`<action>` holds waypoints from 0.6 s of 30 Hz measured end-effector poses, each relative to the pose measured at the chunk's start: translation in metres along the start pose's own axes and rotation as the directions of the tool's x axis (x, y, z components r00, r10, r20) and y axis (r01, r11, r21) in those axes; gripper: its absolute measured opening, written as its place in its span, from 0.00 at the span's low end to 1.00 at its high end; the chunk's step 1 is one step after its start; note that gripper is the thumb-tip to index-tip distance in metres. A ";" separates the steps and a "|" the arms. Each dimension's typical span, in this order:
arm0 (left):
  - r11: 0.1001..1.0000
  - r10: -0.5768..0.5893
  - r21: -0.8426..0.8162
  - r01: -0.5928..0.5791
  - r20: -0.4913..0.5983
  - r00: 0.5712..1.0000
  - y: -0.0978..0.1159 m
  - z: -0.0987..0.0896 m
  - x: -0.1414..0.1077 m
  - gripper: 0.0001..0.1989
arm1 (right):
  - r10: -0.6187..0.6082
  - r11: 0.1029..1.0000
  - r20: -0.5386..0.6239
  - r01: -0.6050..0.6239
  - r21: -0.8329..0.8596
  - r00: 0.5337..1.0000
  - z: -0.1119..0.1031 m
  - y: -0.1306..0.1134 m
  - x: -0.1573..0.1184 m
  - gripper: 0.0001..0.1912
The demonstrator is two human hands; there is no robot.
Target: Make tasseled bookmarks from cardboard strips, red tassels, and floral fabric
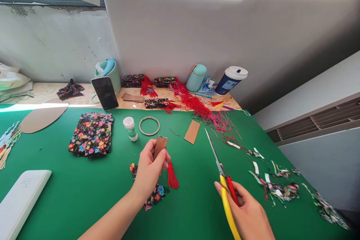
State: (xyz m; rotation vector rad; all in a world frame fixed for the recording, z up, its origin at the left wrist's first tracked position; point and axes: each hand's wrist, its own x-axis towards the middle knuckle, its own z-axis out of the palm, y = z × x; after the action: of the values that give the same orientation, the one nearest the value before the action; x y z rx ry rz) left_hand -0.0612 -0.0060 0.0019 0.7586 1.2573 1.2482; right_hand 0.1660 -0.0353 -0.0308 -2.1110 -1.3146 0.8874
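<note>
My left hand pinches a small brown card piece with a dark edge, above the green table mat. A red tassel hangs beside its fingers. Under the left wrist lies a black floral cloth piece, partly hidden by the arm. My right hand is closed round scissors with yellow and red handles. The blades look nearly closed and point away. Between the hands, farther back, a tan card rectangle lies flat.
Farther back stand a white glue bottle, a ring, and a propped phone. Folded floral cloth and a white power bank lie left. Red threads, a cup and cloth scraps are at right.
</note>
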 end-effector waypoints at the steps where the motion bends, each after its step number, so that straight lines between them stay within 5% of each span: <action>1: 1.000 -0.002 -0.001 0.002 -0.002 1.000 0.000 0.000 0.000 0.11 | 0.006 0.999 0.017 -0.006 0.047 1.000 0.000 0.001 -0.001 0.24; 8: 1.000 0.001 0.002 -0.001 -0.028 1.000 -0.001 0.000 0.002 0.14 | 0.121 0.946 0.162 -0.164 0.281 0.979 -0.001 0.000 -0.010 0.28; 14: 0.998 0.007 -0.055 -0.008 -0.024 1.000 -0.003 -0.002 0.001 0.15 | 0.104 0.840 0.337 -0.265 0.474 0.936 0.005 -0.007 -0.020 0.31; 18: 0.980 0.188 0.072 -0.184 -0.059 0.980 -0.007 -0.005 0.004 0.11 | -0.018 0.696 0.522 -0.364 0.619 0.853 0.012 -0.010 -0.037 0.26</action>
State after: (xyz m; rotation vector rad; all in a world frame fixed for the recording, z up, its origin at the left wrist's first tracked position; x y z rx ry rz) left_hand -0.0649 -0.0047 -0.0074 0.9062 1.3094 1.3971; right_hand 0.1393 -0.0638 -0.0217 -1.4373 -0.7523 1.7816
